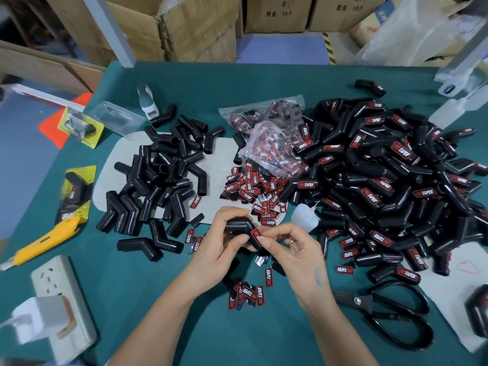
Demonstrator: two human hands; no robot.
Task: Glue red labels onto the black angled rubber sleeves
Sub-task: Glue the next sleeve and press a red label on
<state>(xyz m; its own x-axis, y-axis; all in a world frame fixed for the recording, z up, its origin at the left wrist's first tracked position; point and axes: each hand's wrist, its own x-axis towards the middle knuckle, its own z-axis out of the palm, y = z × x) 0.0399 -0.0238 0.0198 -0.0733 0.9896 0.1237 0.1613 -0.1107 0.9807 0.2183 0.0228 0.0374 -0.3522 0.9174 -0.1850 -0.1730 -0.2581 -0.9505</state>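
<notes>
The sleeves (158, 180) look like black rubber with a dull sheen, ribbed near the ends. The labels (248, 293) are glossy red and black. Their bag (266, 133) is clear, crinkled plastic. The table (237, 336) has a matt teal covering. The scissors (390, 313) are dark metal — the boxes (195, 30) plain brown cardboard.
</notes>
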